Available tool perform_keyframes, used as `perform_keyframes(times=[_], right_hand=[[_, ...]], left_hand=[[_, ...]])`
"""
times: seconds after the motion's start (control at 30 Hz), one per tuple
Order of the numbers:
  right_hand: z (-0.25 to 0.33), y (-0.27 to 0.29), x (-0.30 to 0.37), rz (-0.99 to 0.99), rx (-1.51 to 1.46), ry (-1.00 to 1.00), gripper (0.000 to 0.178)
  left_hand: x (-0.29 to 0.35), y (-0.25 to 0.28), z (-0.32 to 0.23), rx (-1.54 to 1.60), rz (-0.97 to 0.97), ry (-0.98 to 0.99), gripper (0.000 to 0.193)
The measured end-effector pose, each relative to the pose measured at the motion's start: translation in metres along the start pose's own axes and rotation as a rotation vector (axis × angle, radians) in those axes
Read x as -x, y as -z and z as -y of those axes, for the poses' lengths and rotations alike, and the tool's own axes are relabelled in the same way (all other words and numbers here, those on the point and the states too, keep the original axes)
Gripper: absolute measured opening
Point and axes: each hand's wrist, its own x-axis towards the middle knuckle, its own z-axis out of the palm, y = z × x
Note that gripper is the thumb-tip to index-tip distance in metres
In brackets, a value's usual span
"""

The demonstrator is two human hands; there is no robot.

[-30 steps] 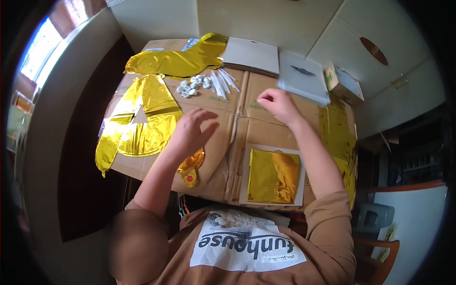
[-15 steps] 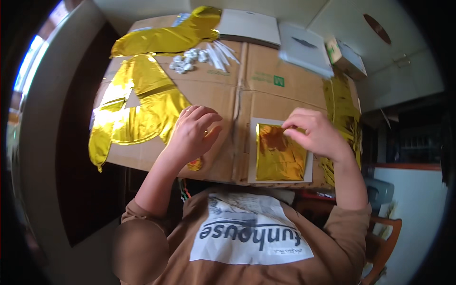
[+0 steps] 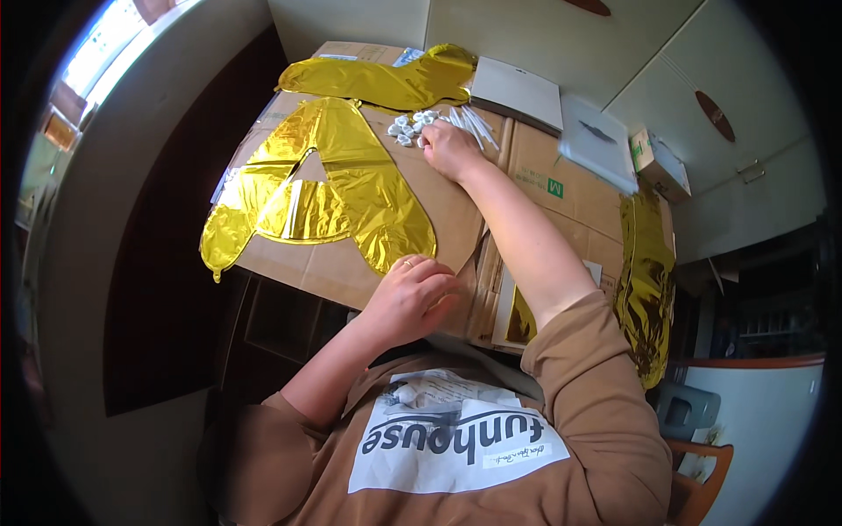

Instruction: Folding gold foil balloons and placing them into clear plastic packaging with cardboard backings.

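Note:
My right hand (image 3: pixel 453 151) stretches to the far part of the cardboard, its fingers bent down and closed at the edge of a pile of small white plastic cups (image 3: pixel 404 130). What its fingertips grip, if anything, is hidden. White plastic sticks (image 3: pixel 474 125) lie just beyond it. My left hand (image 3: pixel 412 294) hovers at the near edge with loosely curled fingers, thumb apart, apparently holding nothing. Beside it lies a flat, A-shaped gold foil balloon (image 3: pixel 386 206). Folded gold foil (image 3: pixel 521 321) on a white sheet shows partly under my right arm.
Flattened cardboard (image 3: pixel 561 215) covers the table. Another flat gold foil balloon (image 3: pixel 368 83) lies at the far left, and crumpled gold foil (image 3: pixel 645 302) hangs along the right edge. A white box (image 3: pixel 517 92), a pale flat package (image 3: pixel 596 140) and a small carton (image 3: pixel 660 167) stand at the back.
My right hand has left the folded gold foil and moved far and left to the white cups. The view has shifted, so the table sits differently; my left hand stays near the foil balloon.

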Motion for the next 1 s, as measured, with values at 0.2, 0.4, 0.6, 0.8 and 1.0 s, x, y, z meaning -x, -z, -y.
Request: perform_keyframes(times=[0.2, 0.4, 0.6, 0.8, 1.0], right_hand=[[-0.005, 0.066, 0.084, 0.088, -0.272, -0.102, 0.011], [-0.027, 0.164, 0.269, 0.114, -0.751, -0.394, 0.008], [-0.02, 0.209, 0.388, 0.18, -1.053, -0.594, 0.005], [-0.023, 0.159, 0.415, -0.125, -0.953, -0.479, 0.006], [-0.021, 0.144, 0.396, -0.062, -0.566, -0.486, 0.003]], left_hand=[[-0.007, 0.003, -0.001, -0.04, -0.013, -0.085, 0.024], [-0.031, -0.024, -0.036, -0.006, 0.133, -0.312, 0.025], [-0.05, -0.069, -0.061, -0.082, 0.335, -0.53, 0.033], [-0.051, -0.097, -0.056, -0.239, 0.439, -0.542, 0.033], [-0.053, -0.092, -0.06, -0.237, 0.374, -0.521, 0.033]])
